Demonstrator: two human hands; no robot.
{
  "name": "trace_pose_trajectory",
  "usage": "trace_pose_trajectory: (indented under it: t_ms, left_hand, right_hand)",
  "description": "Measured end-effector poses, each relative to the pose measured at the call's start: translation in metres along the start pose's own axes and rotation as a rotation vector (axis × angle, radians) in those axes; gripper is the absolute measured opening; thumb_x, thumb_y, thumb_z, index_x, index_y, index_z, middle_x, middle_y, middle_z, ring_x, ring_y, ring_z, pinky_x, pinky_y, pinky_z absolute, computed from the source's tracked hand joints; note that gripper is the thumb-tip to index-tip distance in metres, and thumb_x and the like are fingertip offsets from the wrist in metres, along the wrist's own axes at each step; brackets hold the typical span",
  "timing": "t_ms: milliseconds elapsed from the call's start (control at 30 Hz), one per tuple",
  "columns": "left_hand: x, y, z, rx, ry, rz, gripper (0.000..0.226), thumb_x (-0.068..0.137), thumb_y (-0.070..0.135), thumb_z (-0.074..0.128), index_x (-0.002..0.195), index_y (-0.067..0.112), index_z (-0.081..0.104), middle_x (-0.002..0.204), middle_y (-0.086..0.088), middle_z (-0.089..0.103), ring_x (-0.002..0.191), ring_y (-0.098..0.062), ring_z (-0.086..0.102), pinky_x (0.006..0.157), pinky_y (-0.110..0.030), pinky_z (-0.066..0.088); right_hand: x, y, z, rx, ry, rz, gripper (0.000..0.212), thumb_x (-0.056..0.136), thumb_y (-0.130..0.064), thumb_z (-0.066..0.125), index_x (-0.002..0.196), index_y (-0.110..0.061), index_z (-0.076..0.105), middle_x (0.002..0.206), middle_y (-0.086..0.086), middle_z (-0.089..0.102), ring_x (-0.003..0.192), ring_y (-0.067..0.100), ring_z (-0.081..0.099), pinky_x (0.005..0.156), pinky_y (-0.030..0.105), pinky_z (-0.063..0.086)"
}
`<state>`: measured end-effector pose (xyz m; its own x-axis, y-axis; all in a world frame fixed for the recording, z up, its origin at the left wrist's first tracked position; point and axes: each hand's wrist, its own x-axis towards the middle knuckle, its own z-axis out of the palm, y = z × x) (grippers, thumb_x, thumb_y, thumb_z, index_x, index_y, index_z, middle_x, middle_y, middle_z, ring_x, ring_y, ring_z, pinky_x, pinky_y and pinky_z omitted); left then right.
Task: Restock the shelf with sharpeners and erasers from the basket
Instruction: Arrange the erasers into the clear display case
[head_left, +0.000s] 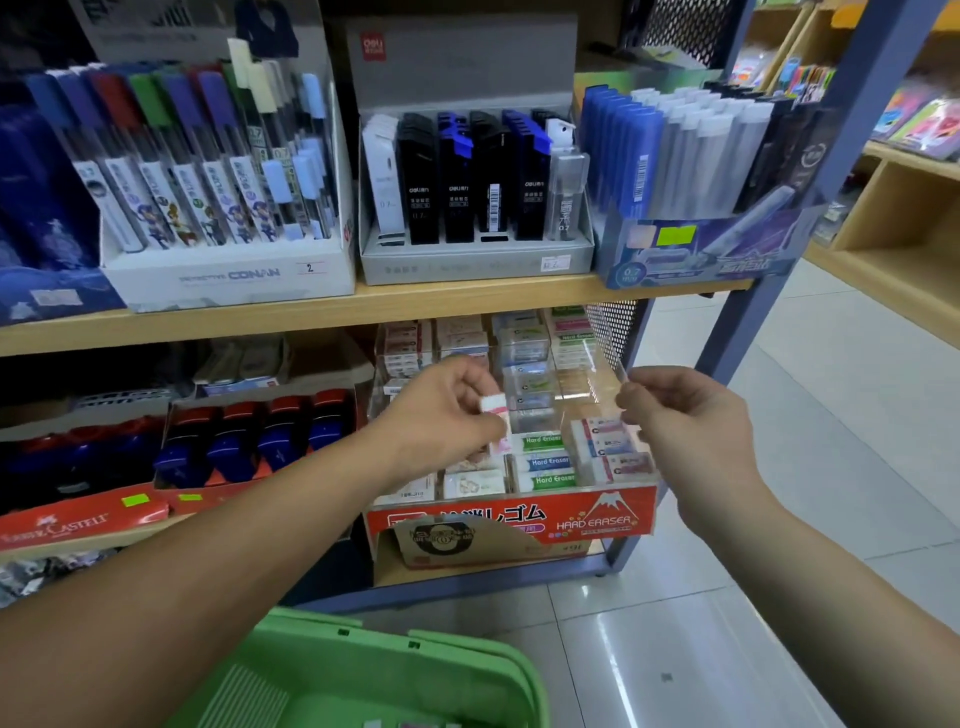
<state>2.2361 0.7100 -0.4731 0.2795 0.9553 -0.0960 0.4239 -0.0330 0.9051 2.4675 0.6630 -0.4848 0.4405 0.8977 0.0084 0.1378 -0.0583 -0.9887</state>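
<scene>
The left hand (441, 410) is pinching a small white-and-pink eraser (492, 404) in its grip, hovering just above the middle columns of the eraser display (519, 514). The open slot is lying directly below the fingers, so the coming move is turning on a short downward drop. The eraser's long axis is running roughly crosswise, like the stacked rows. The right hand (685, 421) is apparently pinching the clear lid (587, 364) up, though glare is blurring that edge. The basket (415, 654) is sitting below, nearer the person.
</scene>
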Motion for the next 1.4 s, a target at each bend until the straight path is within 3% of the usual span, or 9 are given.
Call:
trace_pose_trajectory:
  t_ms: [133,233,333,567,733,1000,1167,1300,1400]
  left_hand:
    - [0.013,0.008,0.024,0.006,0.020,0.077,0.027,0.090,0.009,0.074,0.111,0.025,0.065,0.103,-0.018,0.069,0.073,-0.017,0.060,0.063,-0.027,0.053]
    - [0.027,0.018,0.051,-0.009,0.044,0.127,0.022,0.089,0.005,0.073,0.101,0.023,0.068,0.100,-0.019,0.069,0.071,-0.019,0.062,0.068,-0.031,0.059]
    - [0.038,0.021,0.073,0.027,0.039,0.117,0.021,0.083,0.003,0.076,0.092,0.019,0.066,0.096,-0.015,0.070,0.084,-0.029,0.071,0.080,-0.047,0.062]
    - [0.040,0.008,0.080,0.282,-0.122,0.148,0.008,0.090,0.021,0.078,0.098,0.023,0.076,0.097,0.007,0.071,0.086,-0.007,0.065,0.068,-0.011,0.050]
    - [0.032,0.010,0.079,0.374,-0.125,0.186,0.020,0.093,0.026,0.076,0.112,0.026,0.076,0.108,0.012,0.063,0.093,-0.004,0.061,0.071,-0.009,0.044]
    - [-0.092,-0.024,0.024,0.174,0.120,0.258,0.011,0.092,0.019,0.076,0.102,0.020,0.076,0.084,0.002,0.069,0.072,-0.004,0.060,0.065,-0.013,0.047]
    - [-0.162,-0.101,0.009,0.159,0.085,0.060,0.005,0.092,0.022,0.076,0.089,0.019,0.077,0.072,0.005,0.068,0.060,-0.003,0.055,0.056,-0.018,0.046]
    - [-0.201,-0.185,0.023,0.215,-0.090,-0.139,0.005,0.091,0.020,0.078,0.088,0.016,0.076,0.079,0.007,0.072,0.075,-0.008,0.067,0.068,-0.021,0.053]
    - [-0.226,-0.243,0.031,0.280,-0.178,-0.317,0.015,0.090,0.024,0.079,0.103,0.018,0.075,0.090,0.007,0.070,0.088,-0.013,0.067,0.076,-0.020,0.052]
  right_hand:
    - [0.013,0.029,-0.015,-0.339,-0.038,-0.047,0.012,0.098,-0.032,0.069,0.106,-0.026,0.075,0.106,-0.005,0.071,0.086,0.016,0.073,0.063,0.032,0.062]
    - [0.019,0.042,-0.022,-0.568,-0.166,-0.018,0.025,0.096,-0.047,0.069,0.117,-0.034,0.072,0.118,0.001,0.056,0.095,0.020,0.070,0.067,0.033,0.064]
    - [0.017,0.048,-0.027,-0.525,-0.259,0.021,0.026,0.096,-0.047,0.069,0.118,-0.035,0.075,0.120,0.005,0.059,0.095,0.019,0.072,0.077,0.037,0.065]
    - [0.011,0.043,-0.030,-0.351,-0.161,0.014,0.023,0.095,-0.033,0.076,0.115,-0.033,0.064,0.108,-0.006,0.069,0.080,0.016,0.075,0.068,0.035,0.066]
    - [-0.001,0.034,-0.032,-0.417,-0.220,0.052,0.036,0.093,-0.036,0.077,0.125,-0.027,0.063,0.113,-0.003,0.069,0.084,0.017,0.075,0.074,0.038,0.066]
    - [-0.056,0.010,-0.032,-0.945,-0.195,-0.445,0.033,0.090,-0.059,0.065,0.109,-0.031,0.072,0.106,-0.011,0.059,0.101,0.016,0.059,0.069,0.034,0.047]
    - [-0.126,0.037,-0.012,-0.899,-0.660,-0.485,0.037,0.086,-0.066,0.056,0.097,-0.034,0.071,0.095,-0.014,0.063,0.088,0.007,0.062,0.077,0.040,0.056]
    - [-0.184,0.080,0.016,-1.208,-1.182,-0.506,0.046,0.094,-0.066,0.058,0.126,-0.034,0.065,0.123,-0.010,0.061,0.110,0.015,0.061,0.089,0.036,0.053]
    - [-0.215,0.112,0.040,-1.268,-1.348,-0.478,0.052,0.096,-0.059,0.062,0.138,-0.030,0.060,0.135,-0.004,0.059,0.119,0.021,0.060,0.092,0.034,0.051]
